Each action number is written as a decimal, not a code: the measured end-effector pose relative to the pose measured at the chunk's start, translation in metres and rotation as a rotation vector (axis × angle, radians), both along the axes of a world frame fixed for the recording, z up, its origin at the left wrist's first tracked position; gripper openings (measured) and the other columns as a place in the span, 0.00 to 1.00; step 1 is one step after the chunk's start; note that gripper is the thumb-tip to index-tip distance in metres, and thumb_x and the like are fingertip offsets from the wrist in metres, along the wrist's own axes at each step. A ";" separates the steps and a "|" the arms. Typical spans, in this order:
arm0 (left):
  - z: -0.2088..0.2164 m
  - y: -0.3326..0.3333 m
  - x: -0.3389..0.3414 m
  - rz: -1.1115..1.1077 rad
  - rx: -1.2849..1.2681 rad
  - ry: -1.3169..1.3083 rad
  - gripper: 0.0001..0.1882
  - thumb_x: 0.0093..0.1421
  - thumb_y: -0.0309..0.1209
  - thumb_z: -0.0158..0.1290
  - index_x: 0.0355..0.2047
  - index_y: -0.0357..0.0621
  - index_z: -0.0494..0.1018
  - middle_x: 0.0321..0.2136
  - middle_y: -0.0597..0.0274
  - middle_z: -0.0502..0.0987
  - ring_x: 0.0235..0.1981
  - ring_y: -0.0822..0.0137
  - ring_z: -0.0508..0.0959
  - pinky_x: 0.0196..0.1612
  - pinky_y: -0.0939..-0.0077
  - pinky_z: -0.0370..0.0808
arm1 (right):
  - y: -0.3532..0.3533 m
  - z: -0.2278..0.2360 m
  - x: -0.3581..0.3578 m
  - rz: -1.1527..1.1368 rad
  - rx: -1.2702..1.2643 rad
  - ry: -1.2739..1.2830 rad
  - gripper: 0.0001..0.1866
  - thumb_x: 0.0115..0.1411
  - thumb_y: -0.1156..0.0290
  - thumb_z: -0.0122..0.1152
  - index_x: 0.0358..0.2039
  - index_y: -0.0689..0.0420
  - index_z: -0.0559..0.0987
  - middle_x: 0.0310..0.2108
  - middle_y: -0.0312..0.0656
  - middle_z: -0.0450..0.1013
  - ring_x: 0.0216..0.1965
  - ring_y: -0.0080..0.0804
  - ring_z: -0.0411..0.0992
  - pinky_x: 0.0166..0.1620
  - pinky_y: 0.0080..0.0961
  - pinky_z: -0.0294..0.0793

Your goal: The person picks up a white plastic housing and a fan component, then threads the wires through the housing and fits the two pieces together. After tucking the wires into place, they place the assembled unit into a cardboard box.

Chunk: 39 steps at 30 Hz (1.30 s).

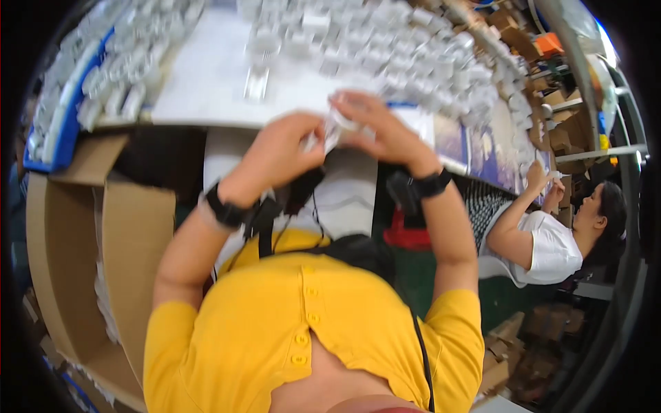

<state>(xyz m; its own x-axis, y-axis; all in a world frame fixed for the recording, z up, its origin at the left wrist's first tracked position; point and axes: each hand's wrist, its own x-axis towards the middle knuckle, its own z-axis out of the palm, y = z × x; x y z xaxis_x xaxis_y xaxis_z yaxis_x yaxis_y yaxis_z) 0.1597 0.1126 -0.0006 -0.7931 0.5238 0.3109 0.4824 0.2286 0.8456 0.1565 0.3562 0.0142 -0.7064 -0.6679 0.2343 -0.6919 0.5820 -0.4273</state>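
Observation:
Both hands meet over the near edge of the white table (200, 89). Between them is a small clear-and-white plastic piece (333, 129), smeared by motion, so its exact kind does not show. My left hand (289, 148) pinches its left side between thumb and fingers. Curled around the other side, my right hand (382, 131) grips it with the fingers over the top. A single clear plastic piece (256, 84) lies on the table just beyond my left hand. Farther back spreads a big heap of similar white and clear plastic pieces (385, 51).
A blue tray (67, 141) with more plastic pieces stands at the left. Below it is an open cardboard box (138, 275). At the right, a co-worker (544, 241) in a white shirt works at the same table. A red object (406, 233) is under the table.

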 end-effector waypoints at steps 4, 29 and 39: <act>0.018 -0.021 0.021 -0.132 -0.029 -0.196 0.15 0.56 0.38 0.56 0.39 0.43 0.73 0.42 0.56 0.75 0.40 0.62 0.77 0.43 0.70 0.73 | -0.007 0.014 0.024 0.038 -0.118 -0.047 0.34 0.55 0.68 0.65 0.62 0.54 0.65 0.62 0.48 0.60 0.62 0.47 0.59 0.63 0.38 0.57; 0.029 0.037 0.034 -0.226 0.747 -0.722 0.33 0.64 0.58 0.41 0.55 0.41 0.62 0.40 0.64 0.74 0.39 0.76 0.76 0.40 0.83 0.74 | -0.061 0.035 0.055 -0.193 -0.993 -0.414 0.14 0.65 0.70 0.48 0.46 0.63 0.77 0.44 0.40 0.73 0.45 0.22 0.70 0.49 0.19 0.67; 0.023 0.030 0.031 -0.356 0.765 -0.810 0.31 0.65 0.54 0.44 0.56 0.41 0.61 0.43 0.64 0.71 0.41 0.76 0.73 0.42 0.82 0.72 | -0.060 0.025 0.051 -0.082 -1.042 -0.424 0.15 0.65 0.71 0.46 0.46 0.65 0.76 0.45 0.40 0.73 0.47 0.24 0.69 0.52 0.21 0.67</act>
<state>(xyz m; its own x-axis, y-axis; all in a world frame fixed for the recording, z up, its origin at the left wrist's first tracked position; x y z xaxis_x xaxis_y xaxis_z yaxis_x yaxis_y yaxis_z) 0.1903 0.1426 0.0227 -0.7498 0.6520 0.1122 -0.3268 -0.5124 0.7941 0.2071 0.2960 0.0391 -0.8943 -0.2344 0.3811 -0.3515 -0.1587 -0.9226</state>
